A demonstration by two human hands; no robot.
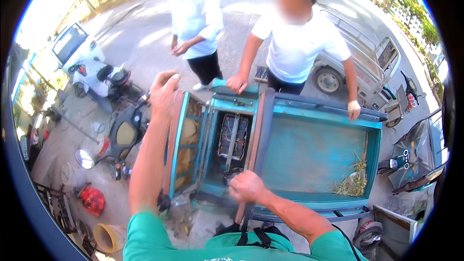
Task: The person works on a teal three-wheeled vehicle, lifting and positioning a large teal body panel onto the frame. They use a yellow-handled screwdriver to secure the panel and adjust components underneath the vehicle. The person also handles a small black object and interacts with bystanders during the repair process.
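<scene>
My left hand (164, 88) is raised with curled fingers, next to the far corner of a tilted lid (182, 140). That lid has a turquoise frame and a tan padded inside. I cannot see what, if anything, the left fingers hold. My right hand (247, 186) is closed at the near end of an open compartment (210, 166) in a turquoise cargo vehicle. Beside its fingers is a small dark part; what they grip is hidden. Inside the compartment sits a black battery-like block (233, 137), with a metal bar across it.
A turquoise cargo bed (309, 150) with straw (352, 182) adjoins on the right. A person in a white T-shirt (302, 48) rests a hand on the far rim; another person (195, 19) stands behind. A scooter (123, 133), red bag (92, 200) and bucket (107, 238) are left.
</scene>
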